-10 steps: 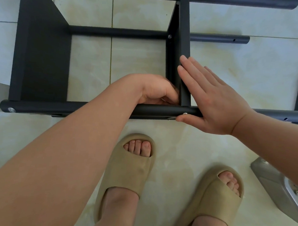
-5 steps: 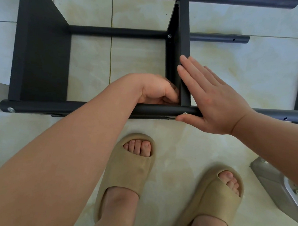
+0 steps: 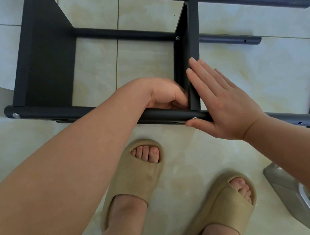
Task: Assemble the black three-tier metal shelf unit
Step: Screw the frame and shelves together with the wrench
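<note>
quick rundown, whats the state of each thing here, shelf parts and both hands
end panel, standing on edge, joined to the near pole
middle panel, standing on edge between the poles
near pole, lying flat, screw heads showing
second pole, right end bare, hole empty
left hand, fingers curled in the inside corner, contents hidden
right hand, open, pressed flat on the middle panel
slippers, worn

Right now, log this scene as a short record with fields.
Shelf unit: on its side on the tiled floor
Left hand: fingers curled in the corner where the middle panel meets the near pole; anything held is hidden
Right hand: flat against the panel's other side, thumb against the pole
Screw: in the pole beside the right thumb
Feet: tan sandals
</note>
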### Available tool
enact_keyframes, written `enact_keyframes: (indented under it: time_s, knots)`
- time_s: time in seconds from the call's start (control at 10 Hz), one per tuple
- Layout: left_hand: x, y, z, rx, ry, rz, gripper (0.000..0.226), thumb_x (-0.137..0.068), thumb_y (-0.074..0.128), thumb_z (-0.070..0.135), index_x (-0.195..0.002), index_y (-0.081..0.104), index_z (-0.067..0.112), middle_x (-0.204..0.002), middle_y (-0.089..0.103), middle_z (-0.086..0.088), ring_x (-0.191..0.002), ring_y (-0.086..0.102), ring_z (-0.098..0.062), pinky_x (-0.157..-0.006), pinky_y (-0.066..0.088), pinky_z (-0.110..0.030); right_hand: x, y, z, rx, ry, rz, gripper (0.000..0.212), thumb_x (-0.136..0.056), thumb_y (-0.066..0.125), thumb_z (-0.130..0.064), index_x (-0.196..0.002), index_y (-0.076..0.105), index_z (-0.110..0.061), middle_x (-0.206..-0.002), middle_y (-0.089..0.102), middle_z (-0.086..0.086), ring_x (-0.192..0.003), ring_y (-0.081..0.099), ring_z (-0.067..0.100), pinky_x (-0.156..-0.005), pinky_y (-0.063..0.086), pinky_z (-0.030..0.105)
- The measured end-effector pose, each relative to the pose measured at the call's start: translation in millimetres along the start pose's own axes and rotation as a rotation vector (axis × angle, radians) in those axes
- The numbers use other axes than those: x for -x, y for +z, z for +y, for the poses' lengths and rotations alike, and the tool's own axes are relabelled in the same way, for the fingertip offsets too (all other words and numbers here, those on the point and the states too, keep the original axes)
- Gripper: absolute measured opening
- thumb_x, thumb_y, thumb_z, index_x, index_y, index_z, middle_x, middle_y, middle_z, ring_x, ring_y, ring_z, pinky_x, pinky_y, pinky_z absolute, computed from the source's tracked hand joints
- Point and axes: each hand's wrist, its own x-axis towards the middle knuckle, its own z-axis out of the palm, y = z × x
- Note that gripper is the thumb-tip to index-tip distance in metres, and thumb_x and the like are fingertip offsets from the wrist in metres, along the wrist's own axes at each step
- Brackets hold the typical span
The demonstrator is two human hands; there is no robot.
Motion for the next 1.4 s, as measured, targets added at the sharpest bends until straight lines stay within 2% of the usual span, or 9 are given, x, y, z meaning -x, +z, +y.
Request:
enact_keyframes:
  time_s: [0.2, 0.3, 0.4, 0.5, 0.7, 0.8, 0.9, 1.0, 1.4]
  knots:
    - [-3.1, -1.5, -1.5, 0.079, 0.014, 0.002, 0.019, -0.091, 0.051, -0.006, -0.106, 0.061, -0.002, -0.086, 0.067, -0.016, -0.074, 0.069, -0.024, -0.068, 0.057, -0.034, 0.1, 0.0, -0.6, 0.007, 0.002, -0.005, 0.100, -0.094, 0.035, -0.073, -0.159, 0.015, 0.001, -0.168, 0.008, 0.016, -0.156, 0.008, 0.032, -0.120, 0.027, 0.058]
    - [-3.4, -0.7, -2.5, 0.021, 0.012, 0.022, 0.014, -0.093, 0.054, 0.001, -0.096, 0.068, 0.002, -0.083, 0.072, -0.012, -0.076, 0.071, -0.023, -0.074, 0.058, -0.037, 0.4, 0.4, -0.3, 0.004, -0.002, 0.001, 0.100, -0.095, 0.035, -0.073, -0.159, 0.016, 0.001, -0.168, 0.009, 0.017, -0.156, 0.009, 0.032, -0.120, 0.027, 0.058]
    - [-2.5, -0.3, -2.5, -0.010, 0.010, 0.005, 0.012, -0.091, 0.058, 0.001, -0.094, 0.070, 0.003, -0.079, 0.073, -0.012, -0.073, 0.071, -0.022, -0.076, 0.058, -0.036, 0.5, 0.7, 0.1, 0.000, 0.002, -0.003, 0.100, -0.094, 0.035, -0.073, -0.159, 0.016, 0.001, -0.168, 0.009, 0.016, -0.156, 0.008, 0.032, -0.121, 0.026, 0.057]
    - [-1.0, 0.3, -1.0, 0.004, 0.008, -0.006, 0.014, -0.091, 0.053, -0.005, -0.094, 0.066, 0.000, -0.076, 0.070, -0.013, -0.068, 0.070, -0.022, -0.066, 0.058, -0.031, 0.3, -0.1, 0.2, 0.000, 0.004, -0.005, 0.100, -0.094, 0.035, -0.074, -0.159, 0.016, 0.001, -0.168, 0.008, 0.016, -0.156, 0.007, 0.031, -0.121, 0.025, 0.056]
    - [-2.0, -1.0, -1.0, 0.067, 0.009, -0.005, 0.020, -0.089, 0.052, -0.009, -0.106, 0.060, -0.002, -0.083, 0.067, -0.016, -0.073, 0.070, -0.024, -0.068, 0.057, -0.033, 0.1, 0.2, -0.1, -0.001, 0.002, -0.007, 0.101, -0.094, 0.034, -0.074, -0.159, 0.016, 0.001, -0.169, 0.007, 0.016, -0.156, 0.007, 0.031, -0.121, 0.025, 0.056]
    - [-3.7, -1.9, -1.9, 0.110, -0.027, 0.001, 0.020, -0.093, 0.052, 0.002, -0.106, 0.066, 0.001, -0.095, 0.069, -0.016, -0.087, 0.068, -0.028, -0.086, 0.057, -0.043, 0.2, 0.2, 0.2, -0.002, 0.001, -0.003, 0.100, -0.095, 0.035, -0.074, -0.159, 0.016, 0.001, -0.169, 0.008, 0.016, -0.156, 0.007, 0.031, -0.121, 0.026, 0.057]
    - [-2.0, -0.6, -0.8, 0.063, -0.044, 0.019, 0.016, -0.093, 0.055, 0.006, -0.098, 0.070, 0.003, -0.089, 0.072, -0.014, -0.082, 0.069, -0.027, -0.080, 0.059, -0.039, 0.4, 0.8, 0.5, -0.003, -0.001, -0.001, 0.100, -0.095, 0.034, -0.074, -0.159, 0.016, 0.001, -0.168, 0.008, 0.016, -0.156, 0.008, 0.031, -0.121, 0.026, 0.056]
    - [1.1, 1.2, 0.5, -0.015, -0.027, 0.019, 0.014, -0.092, 0.056, 0.002, -0.087, 0.069, 0.005, -0.074, 0.072, -0.011, -0.064, 0.070, -0.020, -0.061, 0.058, -0.027, 0.2, 0.9, 0.6, -0.001, -0.003, 0.004, 0.100, -0.095, 0.034, -0.073, -0.159, 0.016, 0.002, -0.168, 0.008, 0.016, -0.156, 0.008, 0.032, -0.120, 0.026, 0.057]
    - [-3.0, -1.4, -1.8, 0.060, -0.010, 0.008, 0.015, -0.091, 0.053, -0.003, -0.094, 0.067, 0.001, -0.080, 0.070, -0.012, -0.074, 0.069, -0.023, -0.071, 0.056, -0.034, -0.3, 0.6, 0.3, -0.002, -0.004, -0.001, 0.100, -0.095, 0.034, -0.074, -0.159, 0.016, 0.001, -0.168, 0.008, 0.016, -0.156, 0.007, 0.032, -0.120, 0.026, 0.057]
